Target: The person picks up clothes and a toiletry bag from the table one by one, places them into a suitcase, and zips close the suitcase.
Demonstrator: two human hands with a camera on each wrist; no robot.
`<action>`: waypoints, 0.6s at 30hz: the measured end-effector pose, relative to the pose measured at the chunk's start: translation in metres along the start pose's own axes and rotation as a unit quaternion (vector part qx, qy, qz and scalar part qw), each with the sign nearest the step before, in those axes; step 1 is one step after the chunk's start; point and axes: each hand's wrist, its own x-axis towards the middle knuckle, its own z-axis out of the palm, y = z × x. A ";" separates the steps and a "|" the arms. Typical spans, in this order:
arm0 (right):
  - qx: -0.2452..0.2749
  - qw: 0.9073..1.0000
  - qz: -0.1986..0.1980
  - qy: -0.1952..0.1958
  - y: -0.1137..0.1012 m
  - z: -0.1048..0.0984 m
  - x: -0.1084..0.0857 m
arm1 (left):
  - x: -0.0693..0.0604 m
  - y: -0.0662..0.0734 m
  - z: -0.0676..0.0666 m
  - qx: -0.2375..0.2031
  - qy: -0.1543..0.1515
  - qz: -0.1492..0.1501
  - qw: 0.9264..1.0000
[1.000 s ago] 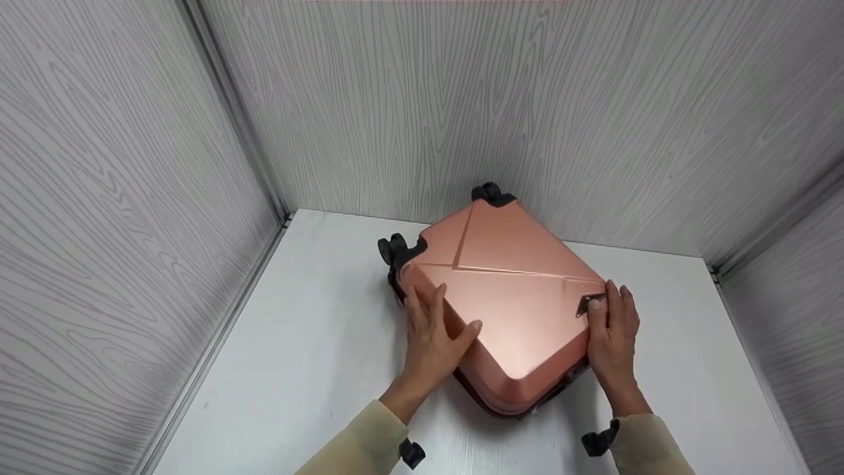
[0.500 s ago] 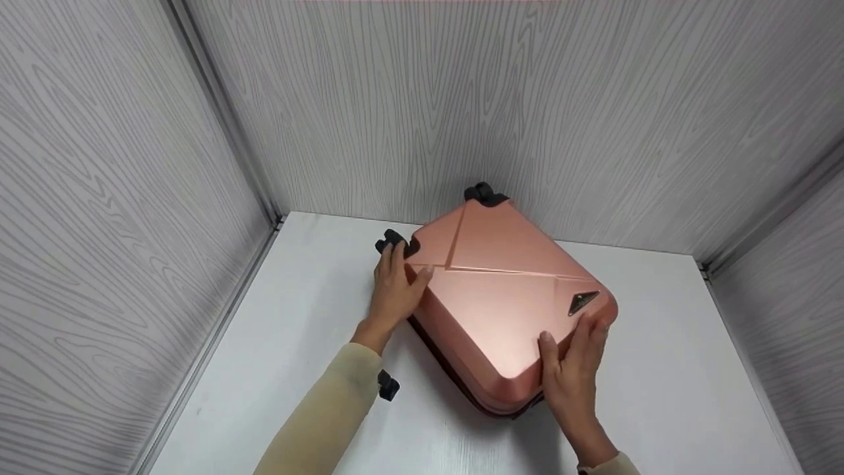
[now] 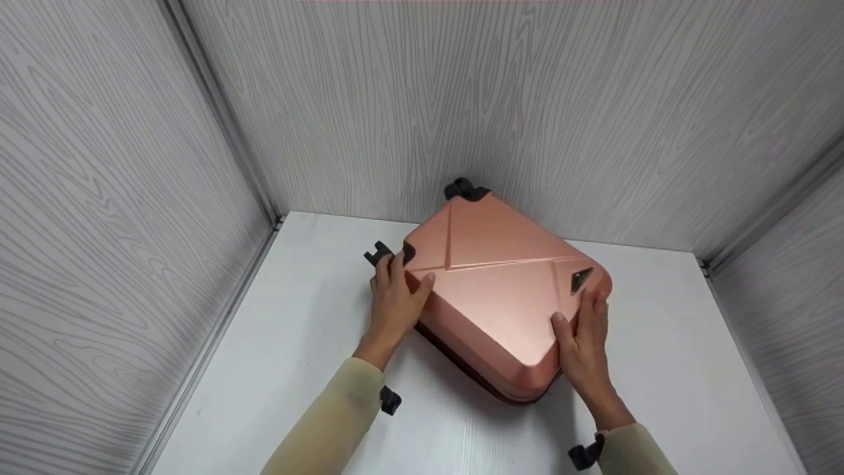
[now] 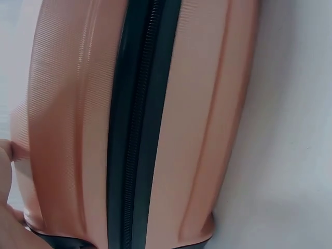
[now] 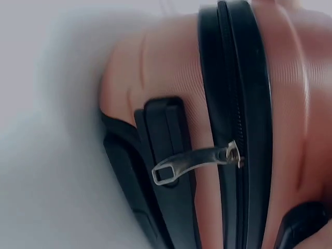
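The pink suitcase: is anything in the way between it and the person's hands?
Nothing visible is. The left hand touches the suitcase at the corner by a black wheel, and the right hand touches its edge near the triangular badge.

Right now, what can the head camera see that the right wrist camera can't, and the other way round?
Only the head view shows the black wheels and the triangular badge. Only the right wrist view shows the silver zipper pull. Both show the pink suitcase and the white surface around it.
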 end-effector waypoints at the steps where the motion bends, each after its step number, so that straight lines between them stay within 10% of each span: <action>1: 0.000 1.000 -0.005 -0.008 0.003 -0.003 0.006 | -0.003 0.001 0.000 0.004 0.001 -0.003 1.000; 10: -0.016 0.998 -0.009 -0.062 0.010 -0.020 0.041 | -0.019 0.012 -0.010 0.106 -0.016 -0.001 0.994; 18: -0.043 0.998 0.001 -0.040 -0.022 -0.010 0.017 | -0.006 0.017 -0.041 0.244 -0.065 0.072 0.965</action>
